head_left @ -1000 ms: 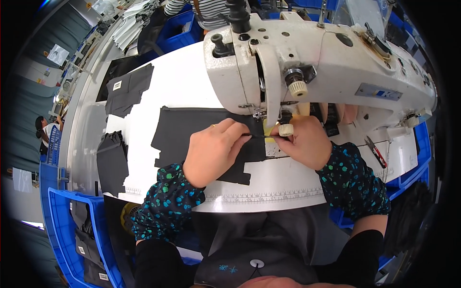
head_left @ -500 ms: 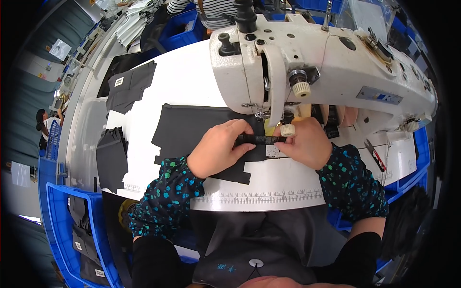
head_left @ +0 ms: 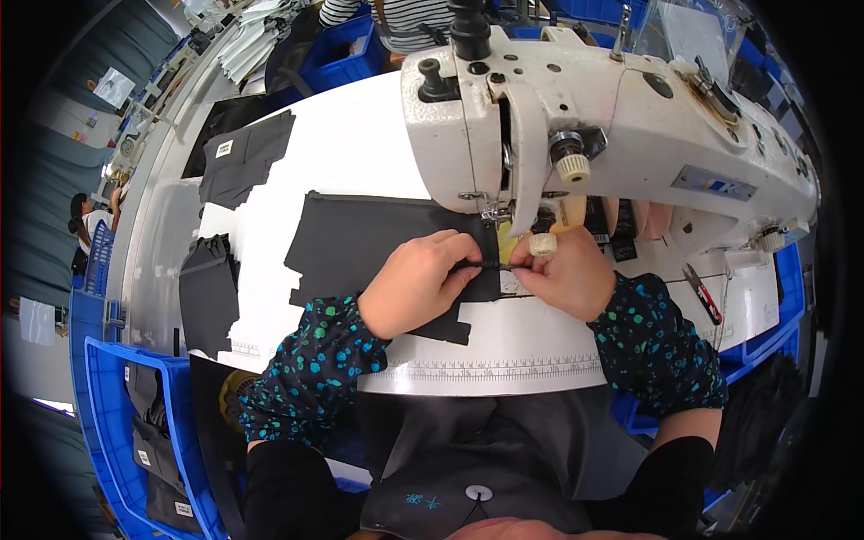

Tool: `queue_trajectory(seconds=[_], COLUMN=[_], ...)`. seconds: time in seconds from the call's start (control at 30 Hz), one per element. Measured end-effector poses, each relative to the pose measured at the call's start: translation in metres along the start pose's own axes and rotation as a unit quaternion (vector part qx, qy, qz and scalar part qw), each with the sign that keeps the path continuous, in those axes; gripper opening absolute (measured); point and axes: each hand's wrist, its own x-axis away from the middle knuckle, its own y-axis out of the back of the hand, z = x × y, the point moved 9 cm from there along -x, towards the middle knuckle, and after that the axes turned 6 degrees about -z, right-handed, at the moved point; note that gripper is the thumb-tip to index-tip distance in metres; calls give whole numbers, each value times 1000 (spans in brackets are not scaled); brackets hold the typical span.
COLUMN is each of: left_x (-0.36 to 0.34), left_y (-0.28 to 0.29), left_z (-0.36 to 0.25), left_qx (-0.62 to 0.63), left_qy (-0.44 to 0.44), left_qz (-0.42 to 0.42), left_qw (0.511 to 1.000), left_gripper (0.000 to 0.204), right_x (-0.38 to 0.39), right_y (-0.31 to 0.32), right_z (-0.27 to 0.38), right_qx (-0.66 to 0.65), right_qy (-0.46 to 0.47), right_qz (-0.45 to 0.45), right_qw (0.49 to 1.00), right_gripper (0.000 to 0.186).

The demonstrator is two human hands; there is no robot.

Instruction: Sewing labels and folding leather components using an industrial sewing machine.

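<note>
Both hands meet just in front of the needle area of a white sewing machine [head_left: 630, 144]. My left hand [head_left: 423, 279] pinches one end of a small black label [head_left: 492, 265] between thumb and fingers. At its other end, the thumb and fingers of my right hand [head_left: 567, 274] are closed on it. Stretched between them, the label looks like a narrow folded strip. Under my left hand lies a dark grey fabric piece [head_left: 360, 234], its right edge close to the presser foot [head_left: 495, 214]. My fingers cover the label's ends.
Stacked dark fabric pieces [head_left: 243, 162] lie at the table's far left, with another pile [head_left: 209, 292] nearer. Thread snips [head_left: 702, 292] rest right of my right hand. A blue bin [head_left: 184, 405] holding fabric stands lower left. Beyond the table is a person in a striped top [head_left: 414, 22].
The label between my hands has gone from a wider, flat band with print showing to a narrow folded strip. My hands have stayed nearly in place.
</note>
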Motion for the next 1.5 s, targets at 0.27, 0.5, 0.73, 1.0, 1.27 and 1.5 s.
queue_trajectory(seconds=[0.27,0.5,0.73,1.0,1.27,1.5], left_x=[2,3,3,2,22,28], left_y=[3,-15,-7,5,-16,-34], left_z=[-25,31,42,37,-41,-51], left_qx=[-45,247,302,304,322,303], left_qy=[-86,153,212,203,43,-40], left_qz=[-39,85,100,107,259,250], left_qw=[995,953,924,925,910,919], left_gripper=[13,13,15,11,10,8], right_x=[3,4,7,27,14,3], right_y=[-16,-11,-13,-39,-26,-6], right_z=[-7,-18,17,46,31,33], right_qx=[-88,-170,62,231,128,-4], right_qy=[-60,-73,149,342,260,202], right_qz=[110,61,48,16,-17,-82], right_qw=[988,981,986,911,957,976], right_gripper=[16,19,24,18,14,11])
